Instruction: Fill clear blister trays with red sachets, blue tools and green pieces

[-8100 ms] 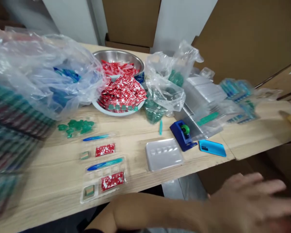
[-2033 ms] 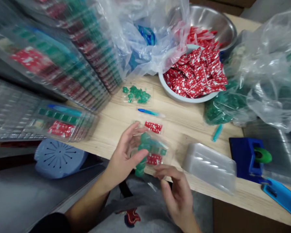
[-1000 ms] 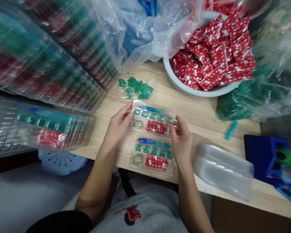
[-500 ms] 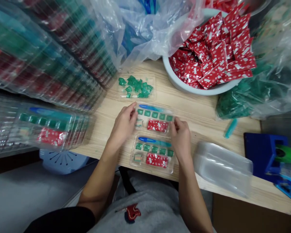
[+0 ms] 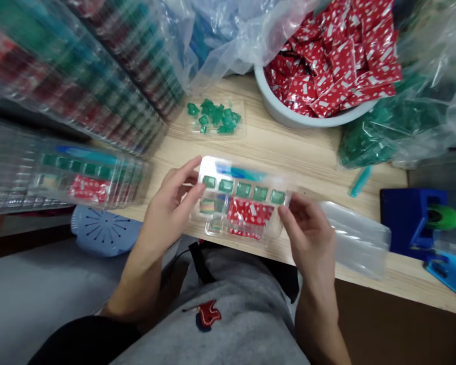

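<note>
A clear plastic tray [image 5: 247, 175] is raised off the table between my two hands. It carries a blue pen-like tool [image 5: 241, 172], a row of several green square pieces [image 5: 243, 189], a red dotted packet [image 5: 250, 211] and a small striped piece [image 5: 207, 205]. My left hand [image 5: 175, 200] pinches its left edge with thumb and fingers. On the right edge my right hand [image 5: 306, 218] grips in the same way. Beneath it lies a second filled tray [image 5: 215, 228], mostly hidden, with only its lower part showing.
Stacked filled trays [image 5: 87, 172] crowd the left. Behind, a tray of loose green pieces [image 5: 216, 116] sits near a white basin [image 5: 289, 114] of red packets. At right are an empty clear tray [image 5: 361, 241], a turquoise stick [image 5: 360, 181] and a blue tape dispenser [image 5: 403, 218].
Both hands have lifted the farther tray off the table and brought it toward me, over the nearer tray. The camera view has shifted slightly.
</note>
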Available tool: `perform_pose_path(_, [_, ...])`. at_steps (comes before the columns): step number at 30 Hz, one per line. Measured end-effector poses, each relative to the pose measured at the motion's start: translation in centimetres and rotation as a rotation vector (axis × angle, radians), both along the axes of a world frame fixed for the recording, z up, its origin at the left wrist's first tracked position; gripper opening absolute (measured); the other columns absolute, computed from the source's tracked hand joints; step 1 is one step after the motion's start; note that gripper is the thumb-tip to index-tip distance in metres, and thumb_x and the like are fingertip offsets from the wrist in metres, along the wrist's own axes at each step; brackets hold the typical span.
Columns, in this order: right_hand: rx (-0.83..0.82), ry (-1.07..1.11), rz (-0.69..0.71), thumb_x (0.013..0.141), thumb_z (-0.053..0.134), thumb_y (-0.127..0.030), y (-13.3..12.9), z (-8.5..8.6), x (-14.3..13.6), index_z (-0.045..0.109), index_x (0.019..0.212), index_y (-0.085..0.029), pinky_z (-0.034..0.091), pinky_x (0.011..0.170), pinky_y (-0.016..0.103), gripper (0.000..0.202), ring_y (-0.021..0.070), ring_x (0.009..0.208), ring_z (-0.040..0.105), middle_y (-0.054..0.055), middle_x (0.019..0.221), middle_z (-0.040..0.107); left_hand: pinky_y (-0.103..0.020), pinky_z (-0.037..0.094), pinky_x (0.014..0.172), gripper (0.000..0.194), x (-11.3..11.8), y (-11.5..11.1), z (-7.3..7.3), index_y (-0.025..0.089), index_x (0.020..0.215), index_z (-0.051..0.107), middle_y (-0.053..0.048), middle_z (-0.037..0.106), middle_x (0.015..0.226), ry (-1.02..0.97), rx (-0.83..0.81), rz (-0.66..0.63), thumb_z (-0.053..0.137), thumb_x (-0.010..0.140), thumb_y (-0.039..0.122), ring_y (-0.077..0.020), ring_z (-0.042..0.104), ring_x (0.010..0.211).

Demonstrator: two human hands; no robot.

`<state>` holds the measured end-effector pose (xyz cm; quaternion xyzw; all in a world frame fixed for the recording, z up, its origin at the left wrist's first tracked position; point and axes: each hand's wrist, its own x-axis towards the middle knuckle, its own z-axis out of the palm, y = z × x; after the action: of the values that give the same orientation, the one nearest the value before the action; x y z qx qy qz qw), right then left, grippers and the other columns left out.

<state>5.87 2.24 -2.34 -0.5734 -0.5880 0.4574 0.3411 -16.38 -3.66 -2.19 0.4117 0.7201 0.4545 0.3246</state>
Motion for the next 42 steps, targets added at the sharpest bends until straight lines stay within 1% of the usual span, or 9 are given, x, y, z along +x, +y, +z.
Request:
perform_pose_path(2, [-0.061, -0.004, 0.031, 0.083, 0.066, -0.043, -1.9, -0.9, 1.2, 0.065, 0.105, -0.02, 0.054, 0.073, 0.033, 0.032, 0.0175, 0.08, 0.066, 0.006, 0.092, 0.07, -0.032, 0.055, 0.084, 0.046, 0.6, -1.8, -0.6, 0.027, 0.134, 0.054, -0.005, 0.061, 0.111, 0.017, -0.081, -0.058, 0.056, 0.089, 0.036, -0.0168, 0.063, 0.095])
perform_pose_path(7, [-0.116, -0.16, 0.034, 0.084, 0.061, -0.049, -4.2, -4.6, 2.6, 0.068, 0.104, -0.017, 0.053, 0.071, 0.036, 0.039, 0.0205, 0.079, 0.063, 0.009, 0.09, 0.068, -0.037, 0.053, 0.092, 0.047, 2.0, -3.6, -4.3, 0.02, 0.132, 0.055, -0.01, 0.062, 0.115, 0.115, -0.165, -0.125, 0.049, 0.09, 0.04, -0.0217, 0.062, 0.105])
perform_pose_path(11, [-0.103, -0.196, 0.108, 0.088, 0.053, -0.052, -4.1, -5.1, 2.8, 0.07, 0.105, -0.015, 0.052, 0.075, 0.037, 0.043, 0.0231, 0.084, 0.062, 0.012, 0.095, 0.068, -0.038, 0.053, 0.089, 0.046, 1.8, -3.7, -5.4, 0.017, 0.122, 0.06, -0.011, 0.066, 0.11, 0.137, -0.217, -0.115, 0.048, 0.089, 0.047, -0.0237, 0.064, 0.101])
perform_pose_path(15, [-0.056, -0.243, 0.219, 0.095, 0.044, -0.043, -4.0, -4.2, 2.6, 0.068, 0.109, -0.017, 0.049, 0.089, 0.042, 0.039, 0.0254, 0.097, 0.061, 0.013, 0.103, 0.067, -0.038, 0.05, 0.096, 0.039, 1.6, -3.7, -4.9, 0.017, 0.106, 0.067, -0.01, 0.069, 0.106, 0.179, -0.21, -0.165, 0.045, 0.09, 0.046, -0.0237, 0.063, 0.104])
perform_pose_path(22, [-0.036, -0.227, 0.233, 0.096, 0.039, -0.039, -4.1, -4.1, 2.3, 0.065, 0.118, -0.016, 0.045, 0.099, 0.045, 0.041, 0.0264, 0.108, 0.059, 0.015, 0.112, 0.065, -0.039, 0.049, 0.096, 0.044, 2.4, -3.9, -4.5, 0.018, 0.112, 0.067, -0.01, 0.07, 0.113, 0.259, -0.24, -0.096, 0.042, 0.091, 0.048, -0.0256, 0.064, 0.107])
perform_pose_path(26, [-0.064, -0.151, 0.18, 0.091, 0.047, -0.044, -4.0, -4.5, 2.3, 0.069, 0.107, -0.017, 0.048, 0.095, 0.046, 0.038, 0.0271, 0.103, 0.062, 0.014, 0.107, 0.068, -0.04, 0.048, 0.097, 0.043, 2.3, -3.7, -4.5, 0.018, 0.106, 0.069, -0.01, 0.072, 0.111, 0.179, -0.217, -0.089, 0.045, 0.089, 0.049, -0.0254, 0.065, 0.105])
perform_pose_path(30, [-0.144, 0.07, 0.042, 0.085, 0.056, -0.048, -4.0, -4.5, 2.1, 0.066, 0.108, -0.018, 0.051, 0.091, 0.045, 0.039, 0.0259, 0.101, 0.065, 0.012, 0.108, 0.071, -0.042, 0.051, 0.092, 0.048, 2.4, -3.5, -4.3, 0.017, 0.108, 0.068, -0.01, 0.073, 0.108, -0.046, -0.188, 0.016, 0.054, 0.084, 0.056, -0.0255, 0.066, 0.101])
perform_pose_path(37, [-0.336, 0.539, -0.088, 0.075, 0.071, -0.043, -2.9, -1.8, 2.0, 0.063, 0.104, -0.027, 0.052, 0.094, 0.041, 0.034, 0.0221, 0.101, 0.068, 0.004, 0.108, 0.073, -0.034, 0.053, 0.09, 0.037, 3.1, -3.0, -1.0, 0.022, 0.104, 0.068, -0.004, 0.073, 0.103, -0.256, 0.06, 0.118, 0.066, 0.082, 0.052, -0.0199, 0.066, 0.099])
perform_pose_path(42, [-0.397, 0.635, -0.102, 0.069, 0.067, -0.045, -2.9, 0.6, 1.7, 0.068, 0.1, -0.024, 0.052, 0.094, 0.044, 0.037, 0.0275, 0.104, 0.068, 0.006, 0.098, 0.075, -0.028, 0.055, 0.072, 0.034, 4.1, -2.5, 1.8, 0.025, 0.107, 0.063, -0.001, 0.07, 0.098, -0.354, 0.196, 0.092, 0.065, 0.084, 0.05, -0.0152, 0.067, 0.083])
